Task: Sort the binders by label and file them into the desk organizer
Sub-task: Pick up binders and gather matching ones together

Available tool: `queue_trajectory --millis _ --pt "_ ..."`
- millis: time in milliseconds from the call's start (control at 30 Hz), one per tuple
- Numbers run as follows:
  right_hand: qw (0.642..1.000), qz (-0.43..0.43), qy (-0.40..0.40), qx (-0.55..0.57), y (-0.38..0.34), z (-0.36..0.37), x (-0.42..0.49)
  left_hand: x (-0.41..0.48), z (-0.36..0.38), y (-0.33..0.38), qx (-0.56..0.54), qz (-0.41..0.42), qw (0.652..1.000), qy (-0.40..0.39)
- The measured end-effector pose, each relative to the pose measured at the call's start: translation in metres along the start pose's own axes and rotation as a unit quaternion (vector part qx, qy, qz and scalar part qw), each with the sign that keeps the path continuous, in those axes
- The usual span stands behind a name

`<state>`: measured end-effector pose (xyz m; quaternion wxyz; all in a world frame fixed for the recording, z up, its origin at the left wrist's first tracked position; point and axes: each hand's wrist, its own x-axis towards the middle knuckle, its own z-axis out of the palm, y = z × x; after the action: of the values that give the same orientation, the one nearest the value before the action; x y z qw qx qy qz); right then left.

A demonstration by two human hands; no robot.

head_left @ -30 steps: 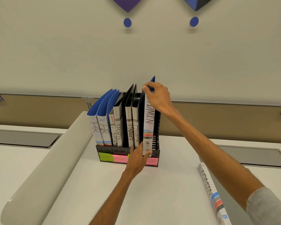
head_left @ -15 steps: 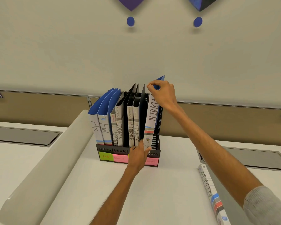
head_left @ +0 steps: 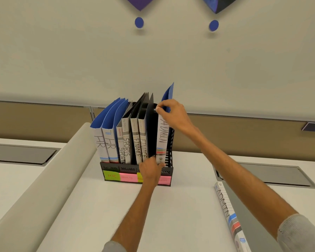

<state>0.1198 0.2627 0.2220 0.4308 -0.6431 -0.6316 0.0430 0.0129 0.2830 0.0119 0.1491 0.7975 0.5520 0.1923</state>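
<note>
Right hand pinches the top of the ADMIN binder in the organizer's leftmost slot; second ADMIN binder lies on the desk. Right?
No. Head view: the ADMIN binder that the right hand pinches stands in the rightmost slot of the organizer, not the leftmost. The second ADMIN binder does lie on the desk.

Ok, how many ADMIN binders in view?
2. The upright binder stands in the organizer, rightmost slot, right hand pinching its top, left hand at its base; the flat binder lies on the desk, lower right.

Upright binders (head_left: 127,142) are crowding the organizer (head_left: 114,168) at centre; desk (head_left: 185,211) is lying bare below it; flat binder (head_left: 227,210) is occupying lower right.
</note>
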Motion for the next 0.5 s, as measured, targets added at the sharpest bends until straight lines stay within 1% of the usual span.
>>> queue_trajectory --millis 67,100,167,300,400,500 --pt "0.999 -0.018 0.042 -0.021 0.007 0.008 -0.007 0.007 -0.004 -0.005 -0.008 0.024 1.000 -0.017" --pt "0.998 -0.013 0.055 -0.013 0.009 0.009 -0.006 0.006 -0.004 -0.008 -0.002 0.039 0.999 -0.018" --pt "0.999 0.010 0.046 0.016 0.011 0.005 0.001 -0.001 0.001 -0.012 0.002 0.050 0.999 -0.007" --pt "0.999 0.024 0.010 0.026 0.019 0.008 -0.001 -0.013 0.016 -0.009 -0.030 0.024 0.999 0.007" --pt "0.999 0.022 0.025 0.033 0.024 0.009 -0.009 -0.011 0.015 -0.004 -0.079 -0.010 0.996 0.037" --pt "0.998 0.017 0.023 0.053 0.025 0.001 -0.007 -0.014 0.018 -0.001 -0.089 -0.014 0.994 0.060"
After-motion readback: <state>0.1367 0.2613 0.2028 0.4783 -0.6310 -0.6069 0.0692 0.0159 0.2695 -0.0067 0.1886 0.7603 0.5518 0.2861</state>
